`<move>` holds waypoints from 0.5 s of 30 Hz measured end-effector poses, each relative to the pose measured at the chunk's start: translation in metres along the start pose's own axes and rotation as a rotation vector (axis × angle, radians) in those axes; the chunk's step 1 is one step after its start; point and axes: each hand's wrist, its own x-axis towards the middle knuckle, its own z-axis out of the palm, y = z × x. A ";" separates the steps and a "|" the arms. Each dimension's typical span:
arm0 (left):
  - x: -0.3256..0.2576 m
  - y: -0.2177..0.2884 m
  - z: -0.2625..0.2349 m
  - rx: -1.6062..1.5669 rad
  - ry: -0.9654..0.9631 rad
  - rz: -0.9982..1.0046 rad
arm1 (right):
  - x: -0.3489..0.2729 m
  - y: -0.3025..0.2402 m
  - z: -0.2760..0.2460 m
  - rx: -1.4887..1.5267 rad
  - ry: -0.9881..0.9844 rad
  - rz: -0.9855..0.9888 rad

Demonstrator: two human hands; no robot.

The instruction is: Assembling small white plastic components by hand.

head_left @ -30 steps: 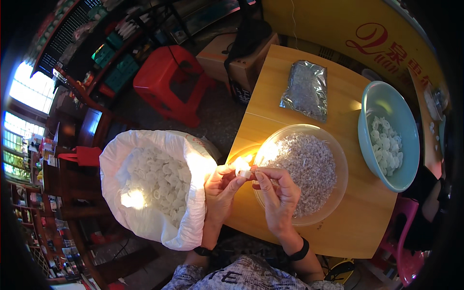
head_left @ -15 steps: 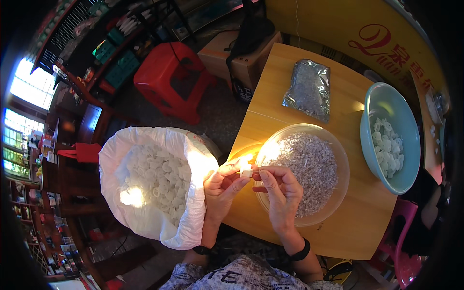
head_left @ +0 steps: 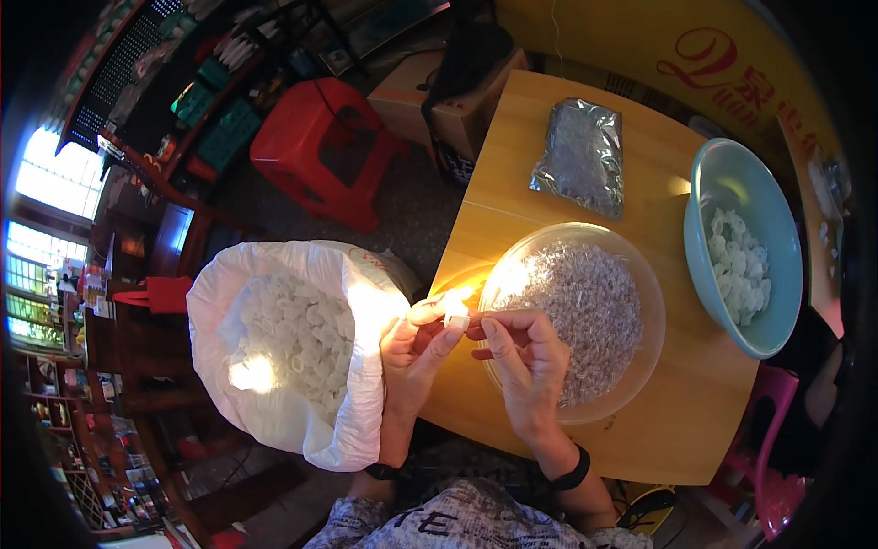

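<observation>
Between the thumb and fingers of my left hand (head_left: 417,350) is a small white plastic part (head_left: 457,320), partly washed out by glare. My right hand (head_left: 524,361) pinches right beside it, its fingertips closed; whatever they hold is too small to make out. Both hands meet over the near left edge of the table. Under and beyond my right hand stands a round translucent basin (head_left: 651,352) filled with tiny clear pieces (head_left: 585,311). Left of my left hand, a white woven sack (head_left: 352,425) gapes wide, full of white plastic parts (head_left: 306,352).
A light blue bowl (head_left: 700,242) with white parts (head_left: 739,270) stands tilted-looking at the table's right. A silvery clear bag (head_left: 578,156) lies on the wooden table (head_left: 494,197) at the back. Beyond are a red stool (head_left: 315,146) and a cardboard box (head_left: 407,105); a pink chair (head_left: 768,448) stands right.
Both hands stay together at nearly the same spot, shifted very slightly left with the white part. The view has tilted a little, so the table and bowl appear slightly moved.
</observation>
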 end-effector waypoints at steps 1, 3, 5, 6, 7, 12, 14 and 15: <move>0.000 0.001 0.001 -0.004 -0.005 -0.009 | 0.000 0.000 0.000 -0.015 0.000 -0.011; 0.000 0.002 0.001 -0.003 -0.007 -0.026 | 0.000 0.004 0.000 -0.087 0.008 -0.069; 0.001 0.006 0.003 -0.004 -0.008 -0.043 | 0.000 0.005 0.000 -0.160 0.015 -0.127; 0.002 0.010 0.006 -0.011 -0.005 -0.057 | 0.000 0.005 0.001 -0.200 0.017 -0.146; 0.002 0.012 0.007 -0.018 -0.001 -0.070 | -0.001 0.006 0.001 -0.239 0.019 -0.164; 0.000 0.011 0.012 0.043 0.092 -0.119 | -0.001 0.004 0.005 -0.276 0.009 -0.207; 0.000 0.010 0.012 0.056 0.126 -0.130 | -0.002 0.004 0.005 -0.295 0.002 -0.208; -0.001 0.008 0.011 0.057 0.143 -0.126 | -0.002 0.006 0.006 -0.289 0.000 -0.218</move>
